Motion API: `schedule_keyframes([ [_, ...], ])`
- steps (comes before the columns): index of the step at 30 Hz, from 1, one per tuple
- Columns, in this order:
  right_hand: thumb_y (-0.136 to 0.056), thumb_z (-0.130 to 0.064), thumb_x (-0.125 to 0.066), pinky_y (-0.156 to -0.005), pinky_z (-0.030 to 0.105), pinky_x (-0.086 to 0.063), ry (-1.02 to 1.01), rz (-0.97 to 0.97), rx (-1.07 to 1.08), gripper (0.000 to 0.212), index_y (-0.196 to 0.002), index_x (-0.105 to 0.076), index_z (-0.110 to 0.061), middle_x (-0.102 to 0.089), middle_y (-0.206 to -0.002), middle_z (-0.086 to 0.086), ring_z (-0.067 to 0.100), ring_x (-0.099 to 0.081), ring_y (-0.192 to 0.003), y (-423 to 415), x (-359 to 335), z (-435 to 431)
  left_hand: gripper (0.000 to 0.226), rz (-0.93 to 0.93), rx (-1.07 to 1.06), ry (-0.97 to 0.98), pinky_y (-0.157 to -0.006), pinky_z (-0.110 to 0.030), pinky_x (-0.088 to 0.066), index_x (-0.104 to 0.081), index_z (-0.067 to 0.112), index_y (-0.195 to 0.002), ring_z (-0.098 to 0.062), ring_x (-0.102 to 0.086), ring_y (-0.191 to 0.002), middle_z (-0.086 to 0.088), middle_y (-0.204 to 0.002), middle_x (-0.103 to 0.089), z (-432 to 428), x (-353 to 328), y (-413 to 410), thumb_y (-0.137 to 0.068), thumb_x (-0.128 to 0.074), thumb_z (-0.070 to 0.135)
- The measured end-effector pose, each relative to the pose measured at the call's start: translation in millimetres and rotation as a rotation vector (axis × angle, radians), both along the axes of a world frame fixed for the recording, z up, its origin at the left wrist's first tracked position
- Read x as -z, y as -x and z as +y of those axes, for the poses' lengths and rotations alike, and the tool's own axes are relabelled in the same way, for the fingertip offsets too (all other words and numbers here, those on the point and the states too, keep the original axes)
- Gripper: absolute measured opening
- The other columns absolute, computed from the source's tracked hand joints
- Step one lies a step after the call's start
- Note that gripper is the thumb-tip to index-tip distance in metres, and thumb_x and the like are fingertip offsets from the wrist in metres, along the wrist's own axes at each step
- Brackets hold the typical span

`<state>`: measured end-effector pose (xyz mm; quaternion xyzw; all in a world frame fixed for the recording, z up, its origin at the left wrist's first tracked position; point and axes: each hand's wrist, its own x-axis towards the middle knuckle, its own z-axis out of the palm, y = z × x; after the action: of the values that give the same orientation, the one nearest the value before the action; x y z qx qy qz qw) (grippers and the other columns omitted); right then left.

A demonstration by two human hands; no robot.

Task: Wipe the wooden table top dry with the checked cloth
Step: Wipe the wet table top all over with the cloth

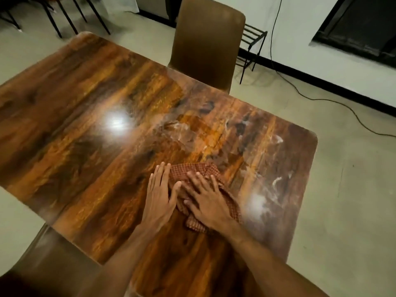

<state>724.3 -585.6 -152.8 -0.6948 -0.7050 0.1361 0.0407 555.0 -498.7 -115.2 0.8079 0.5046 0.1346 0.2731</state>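
Checked cloth [194,169] under right hand [209,202], left hand [159,197] touching; table top [75,125] open leftward.

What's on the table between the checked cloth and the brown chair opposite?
Head view: only bare wooden table top with whitish smears lies between the checked cloth and the brown chair.

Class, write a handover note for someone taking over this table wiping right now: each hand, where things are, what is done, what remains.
Left hand: flat, fingers straight, at the left edge of the red-brown checked cloth.
Right hand: flat, fingers spread, pressing on the cloth.
Cloth: bunched on the glossy wooden table top, near side.
Done: cannot tell which parts are dry.
To do: whitish smears beyond and right of the cloth need wiping.
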Motion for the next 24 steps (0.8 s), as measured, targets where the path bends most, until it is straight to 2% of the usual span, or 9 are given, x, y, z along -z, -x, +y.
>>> schedule_keyframes([
  [4, -0.109, -0.055, -0.022, -0.127, 0.064, -0.001, 0.022, -0.04, 0.447, 0.059, -0.165, -0.017, -0.038, -0.001, -0.176, -0.003, 0.029, 0.0, -0.162, -41.6, -3.6, 73.9, 0.068, 0.002, -0.012, 0.008, -0.127, -0.033, 0.002, -0.016, 0.024, -0.161, -0.006, 0.003, -0.156, 0.005, -0.17, -0.008, 60.3, 8.0, 10.4, -0.104, -0.027, 0.06],
  [5, -0.109, -0.054, -0.021, -0.127, 0.065, -0.001, 0.024, -0.039, 0.465, 0.06, -0.166, -0.017, -0.037, -0.002, -0.176, -0.001, 0.032, -0.001, -0.162, -31.6, -5.3, 94.0, 0.067, 0.003, -0.02, 0.011, -0.127, -0.033, 0.003, -0.016, 0.024, -0.161, -0.006, 0.003, -0.156, 0.005, -0.17, -0.008, 74.9, 8.7, 11.9, -0.104, -0.028, 0.058],
  [9, -0.109, -0.051, -0.025, -0.126, 0.063, -0.012, -0.038, 0.0, -0.017, 0.058, -0.165, -0.022, -0.035, -0.005, -0.176, -0.002, 0.027, -0.005, -0.162, 19.5, 1.4, 137.4, 0.068, -0.01, -0.057, 0.0, -0.128, -0.038, -0.002, -0.019, 0.021, -0.16, -0.009, -0.001, -0.156, 0.002, -0.17, -0.011, 114.5, 3.6, 15.6, -0.103, -0.028, 0.057],
  [11, -0.109, -0.056, -0.024, -0.127, 0.059, -0.008, -0.024, 0.037, 0.019, 0.059, -0.165, -0.019, -0.036, 0.001, -0.176, -0.005, 0.023, 0.001, -0.162, -1.6, 5.3, 169.9, 0.068, -0.017, -0.068, -0.028, -0.127, -0.034, 0.0, -0.018, 0.023, -0.161, -0.007, 0.0, -0.156, 0.004, -0.17, -0.011, 135.5, 6.4, 18.2, -0.104, -0.026, 0.06],
  [14, -0.109, -0.053, -0.018, -0.127, 0.061, -0.002, 0.006, -0.004, 0.305, 0.061, -0.166, -0.015, -0.033, 0.001, -0.176, 0.001, 0.029, 0.005, -0.162, -14.3, 0.0, 219.2, 0.068, -0.026, -0.089, -0.054, -0.127, -0.031, 0.001, -0.017, 0.024, -0.161, -0.007, 0.0, -0.156, 0.005, -0.17, -0.01, 165.2, 8.6, 22.3, -0.103, -0.028, 0.059],
  [17, -0.109, -0.048, -0.02, -0.128, 0.06, -0.003, -0.019, 0.02, -0.008, 0.059, -0.166, -0.019, -0.031, -0.005, -0.176, 0.003, 0.031, -0.001, -0.162, 26.1, -3.3, 246.0, 0.065, -0.026, -0.096, -0.062, -0.128, -0.04, -0.005, -0.02, 0.02, -0.16, -0.01, -0.003, -0.156, 0.001, -0.169, -0.013, 185.3, 4.7, 23.9, -0.105, -0.031, 0.053],
  [19, -0.111, -0.048, -0.025, -0.13, 0.054, 0.001, -0.038, 0.049, -0.13, 0.057, -0.166, -0.02, -0.032, -0.005, -0.176, -0.001, 0.025, -0.002, -0.162, 17.1, -2.5, 265.8, 0.066, -0.025, -0.102, -0.057, -0.128, -0.038, -0.004, -0.02, 0.02, -0.16, -0.01, -0.003, -0.156, 0.001, -0.169, -0.013, 198.0, 5.0, 25.7, -0.105, -0.031, 0.054],
  [23, -0.111, -0.046, -0.023, -0.129, 0.055, 0.002, 0.017, 0.027, 0.279, 0.058, -0.167, -0.014, -0.032, 0.0, -0.176, 0.001, 0.027, 0.003, -0.162, -24.6, -3.8, 313.1, 0.067, -0.047, -0.104, -0.083, -0.123, -0.021, 0.01, -0.014, 0.026, -0.161, -0.005, -0.001, -0.156, 0.006, -0.169, -0.011, 224.8, 9.8, 28.1, -0.104, -0.031, 0.058],
  [24, -0.111, -0.046, -0.021, -0.129, 0.058, 0.001, -0.004, 0.017, 0.278, 0.058, -0.167, -0.013, -0.031, -0.001, -0.176, 0.003, 0.03, 0.003, -0.162, -15.9, -2.4, 314.8, 0.067, -0.058, -0.108, -0.079, -0.123, -0.022, 0.009, -0.014, 0.026, -0.161, -0.005, -0.002, -0.155, 0.005, -0.169, -0.011, 228.6, 9.6, 27.2, -0.104, -0.03, 0.058],
])
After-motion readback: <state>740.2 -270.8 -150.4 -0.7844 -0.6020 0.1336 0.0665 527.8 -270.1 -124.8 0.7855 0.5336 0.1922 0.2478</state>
